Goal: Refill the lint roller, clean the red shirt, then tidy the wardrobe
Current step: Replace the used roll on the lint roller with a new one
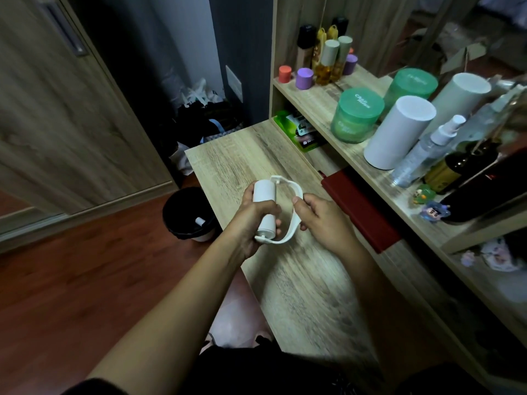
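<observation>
Above the wooden desk (248, 158) I hold a white lint roller. My left hand (251, 220) is wrapped around its white paper roll (265, 195), which sits between the two ends of the curved white handle frame (293, 192). My right hand (322, 220) pinches the frame's outer bow with thumb and fingers. A folded dark red item (359, 209) lies on the desk at the right, partly under the shelf; I cannot tell whether it is the red shirt.
A black waste bin (188, 215) stands on the floor left of the desk, with a small white core inside. Bottles, green jars (356, 115) and white cylinders (399, 132) crowd the shelf at right. The wardrobe door (57, 109) is at left, with bags beyond the desk.
</observation>
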